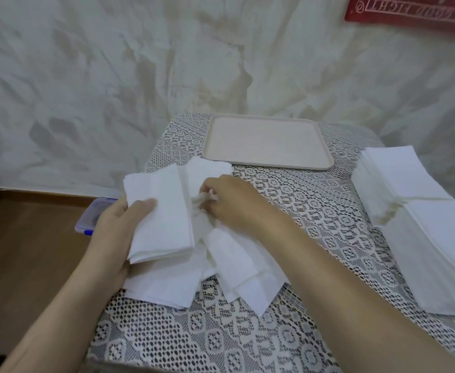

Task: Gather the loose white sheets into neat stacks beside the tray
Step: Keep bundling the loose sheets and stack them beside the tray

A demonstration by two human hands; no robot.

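At 6 o'clock, closest, lacy cloth (194, 332). At 9 o'clock, left hand (113, 227), fingers curled round a folded bunch of sheets (164, 216). In the middle, right hand (234, 203), pinching one crumpled sheet (200, 201) on the loose pile (237, 267). At 12 o'clock, tray (269, 142). At 3 o'clock, two neat stacks (401, 176) beside it, not touching it.
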